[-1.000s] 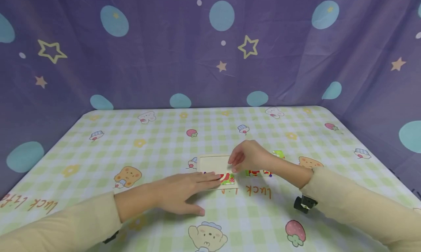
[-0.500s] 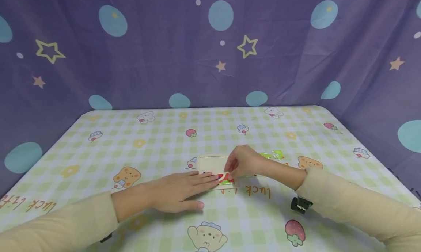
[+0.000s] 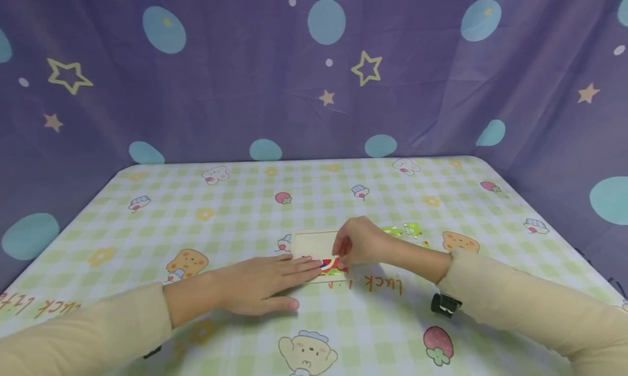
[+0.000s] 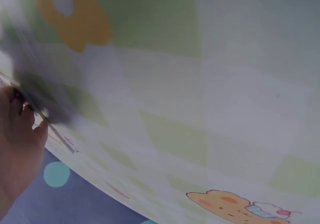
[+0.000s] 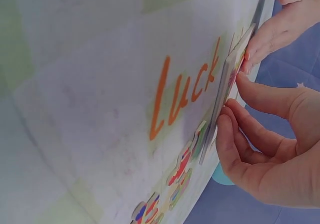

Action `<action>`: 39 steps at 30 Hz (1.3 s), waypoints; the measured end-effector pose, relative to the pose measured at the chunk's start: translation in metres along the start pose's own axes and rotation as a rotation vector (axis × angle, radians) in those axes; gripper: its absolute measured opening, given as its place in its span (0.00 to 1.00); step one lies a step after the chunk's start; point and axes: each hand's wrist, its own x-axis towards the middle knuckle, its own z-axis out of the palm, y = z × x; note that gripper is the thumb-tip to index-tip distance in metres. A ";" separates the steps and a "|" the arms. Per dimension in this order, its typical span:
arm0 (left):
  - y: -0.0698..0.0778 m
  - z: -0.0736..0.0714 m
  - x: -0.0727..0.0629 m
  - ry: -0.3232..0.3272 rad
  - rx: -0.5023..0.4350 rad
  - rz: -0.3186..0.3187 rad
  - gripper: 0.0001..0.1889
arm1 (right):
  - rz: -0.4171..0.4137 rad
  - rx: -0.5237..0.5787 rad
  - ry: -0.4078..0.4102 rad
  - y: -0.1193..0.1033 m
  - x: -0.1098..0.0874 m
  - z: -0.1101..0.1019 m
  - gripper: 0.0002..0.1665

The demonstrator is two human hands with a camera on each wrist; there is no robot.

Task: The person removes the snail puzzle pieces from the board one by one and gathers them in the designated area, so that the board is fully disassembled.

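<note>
A shallow pale puzzle board [image 3: 314,241] lies on the table in front of me, its far part bare. Colourful puzzle pieces [image 3: 330,265] with red, blue and green print sit in its near part. My left hand [image 3: 260,284] rests flat over the board's left side, fingers straight and covering some of the pieces. At the right edge my right hand [image 3: 365,242] bends its thumb and fingers down onto a puzzle piece, pinching it. In the right wrist view, thumb and curled fingers [image 5: 227,134] meet the board's edge, and the held piece is mostly hidden.
Loose green puzzle pieces [image 3: 412,230] lie right of the board, partly behind my right forearm. More loose pieces [image 5: 181,165], red and blue, show beside the board in the right wrist view. A checked cloth [image 3: 245,207] covers the table; a purple curtain [image 3: 235,82] hangs behind.
My right hand has come down and slightly left from above the board onto its right edge. The red print beside my left fingertips has shifted left. The left hand stays on the board.
</note>
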 end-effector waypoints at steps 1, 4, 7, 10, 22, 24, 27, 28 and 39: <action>0.000 0.000 0.000 0.001 0.001 -0.001 0.33 | -0.002 0.001 0.001 0.000 0.001 0.000 0.06; -0.001 0.001 0.000 0.007 0.001 0.000 0.33 | -0.001 0.004 0.001 0.002 0.003 0.000 0.05; 0.000 0.000 0.001 0.007 0.003 0.001 0.33 | 0.048 0.025 -0.021 0.005 0.006 -0.002 0.05; 0.001 0.000 0.001 0.009 0.010 0.005 0.32 | 0.116 0.046 -0.057 0.007 0.009 -0.003 0.05; -0.004 -0.001 0.002 0.017 0.094 0.018 0.29 | 0.218 0.230 -0.117 0.007 0.011 -0.008 0.06; -0.004 0.000 0.002 0.020 0.099 0.021 0.29 | 0.239 0.278 -0.122 0.007 0.010 -0.007 0.07; -0.005 0.000 0.002 0.019 0.101 0.023 0.28 | 0.268 0.345 -0.121 0.008 0.009 -0.006 0.08; -0.005 0.000 0.002 0.018 0.101 0.023 0.28 | 0.277 0.365 -0.120 0.008 0.008 -0.005 0.08; -0.001 -0.001 0.002 0.002 0.086 0.012 0.29 | 0.303 0.457 -0.111 0.014 0.003 -0.005 0.09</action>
